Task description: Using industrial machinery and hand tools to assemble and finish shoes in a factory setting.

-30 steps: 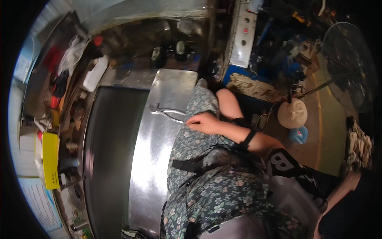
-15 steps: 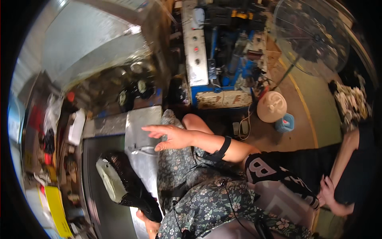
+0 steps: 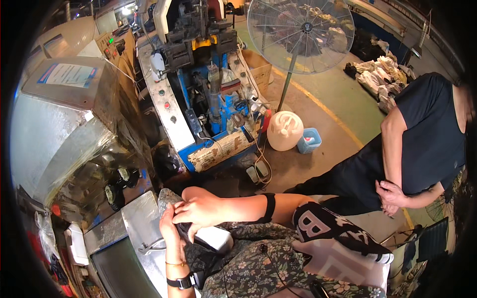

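Note:
In front of my body, both hands meet on a black shoe (image 3: 217, 239) with a pale, smooth end facing right. My left hand (image 3: 171, 226), with a bracelet and a watch strap on its wrist, is closed around its far end. My right hand (image 3: 201, 208) comes across from the right and lies over the same end, its fingers bent onto the shoe and touching my left hand. The hands hide much of the black part. Just to the left is a bare metal plate (image 3: 144, 216).
A hooded metal machine (image 3: 64, 119) holds dark shoes (image 3: 115, 196) at left. Ahead stands a blue-framed machine (image 3: 186, 156). Right of it are a large fan (image 3: 305, 30), a beige jug (image 3: 284, 131) and a blue container (image 3: 310, 141). A person in black (image 3: 430, 124) is at right, hands together.
My left hand has brought the shoe from the dark surface at left to in front of me. My right hand, outstretched before, has closed onto it. The view has swung left and up.

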Demonstrator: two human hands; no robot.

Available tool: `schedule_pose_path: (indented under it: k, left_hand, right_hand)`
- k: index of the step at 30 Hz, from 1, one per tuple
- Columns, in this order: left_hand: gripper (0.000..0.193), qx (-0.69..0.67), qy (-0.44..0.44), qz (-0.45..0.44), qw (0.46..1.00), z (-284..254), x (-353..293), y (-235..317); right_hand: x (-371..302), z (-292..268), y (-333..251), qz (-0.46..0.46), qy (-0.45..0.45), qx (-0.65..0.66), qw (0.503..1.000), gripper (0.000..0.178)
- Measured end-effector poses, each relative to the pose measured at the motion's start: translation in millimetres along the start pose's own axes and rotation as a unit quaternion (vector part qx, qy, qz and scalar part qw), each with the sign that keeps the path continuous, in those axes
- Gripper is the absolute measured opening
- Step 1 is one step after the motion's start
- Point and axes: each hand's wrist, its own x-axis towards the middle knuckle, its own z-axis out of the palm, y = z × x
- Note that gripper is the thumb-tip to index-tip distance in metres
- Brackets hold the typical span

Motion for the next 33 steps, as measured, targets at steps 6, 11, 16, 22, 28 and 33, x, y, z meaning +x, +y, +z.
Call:
schedule_pose_path:
  k: [6, 11, 16, 22, 28, 33]
  left_hand:
    - [0.041, -0.066, 0.030, -0.015, 0.997, -13.5, 5.4, 0.8]
    - [0.034, 0.305, 0.112, 0.323, 0.889, -30.2, -9.4, -21.6]
    - [0.042, 0.395, 0.111, 0.215, 0.886, -67.2, -15.6, -13.4]
    - [0.050, 0.123, 0.076, 0.049, 0.988, -90.3, -15.0, -8.4]
    - [0.049, 0.127, 0.046, 0.033, 0.990, -82.5, -21.1, -20.0]
    - [0.051, 0.148, 0.044, 0.029, 0.988, -91.1, -12.5, -14.9]
  right_hand:
    - [28.8, -8.7, 6.7, 0.108, -0.166, 0.012, 0.980, 0.053]
    - [2.5, 27.6, 5.6, 0.368, -0.018, 0.283, 0.885, 0.059]
    - [-91.4, 88.9, 10.7, 0.383, 0.002, 0.275, 0.882, 0.025]
    - [-47.7, 72.0, 31.9, 0.637, 0.018, 0.523, 0.566, 0.048]
    - [-61.3, 97.5, 17.0, 0.635, -0.107, 0.414, 0.644, 0.062]
    - [-34.8, 82.1, 19.1, 0.376, -0.228, 0.148, 0.886, 0.044]
